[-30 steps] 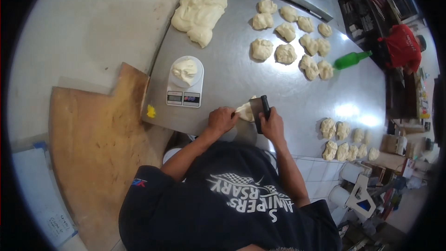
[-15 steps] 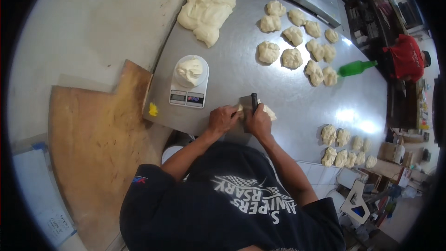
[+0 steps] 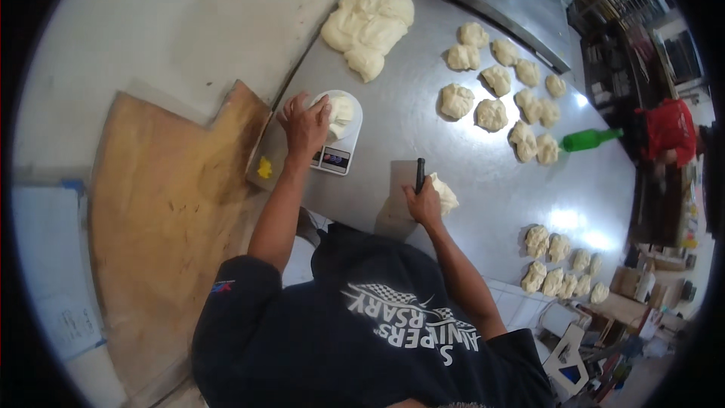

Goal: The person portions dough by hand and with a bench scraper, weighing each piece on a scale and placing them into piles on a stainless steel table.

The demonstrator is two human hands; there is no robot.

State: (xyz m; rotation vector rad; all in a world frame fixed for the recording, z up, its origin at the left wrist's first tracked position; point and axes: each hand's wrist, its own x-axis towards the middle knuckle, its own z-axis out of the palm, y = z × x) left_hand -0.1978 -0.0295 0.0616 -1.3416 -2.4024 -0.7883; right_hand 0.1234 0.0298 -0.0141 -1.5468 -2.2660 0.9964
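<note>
My left hand (image 3: 305,130) reaches over the left side of a white kitchen scale (image 3: 352,153), fingers apart, touching a lump of pale dough (image 3: 341,115) on its round plate. Part of that dough is hidden behind the fingers. In my right hand (image 3: 424,202) is a dough scraper (image 3: 402,190), a flat metal blade with a black handle, held upright near the table's front edge. A smaller piece of dough (image 3: 443,193) lies just right of this hand, partly covered by it.
A large dough mass (image 3: 371,23) spreads at the far left of the steel table (image 3: 393,125). Several dough lumps (image 3: 492,115) sit at the far right, more (image 3: 537,240) at the near right. A green bottle (image 3: 589,139) lies beside them. Across the room is a person in red (image 3: 668,130).
My left hand has gone from beside the scraper up and left to the dough on the scale. My right hand still holds the scraper near the small dough piece. The view has shifted slightly.
</note>
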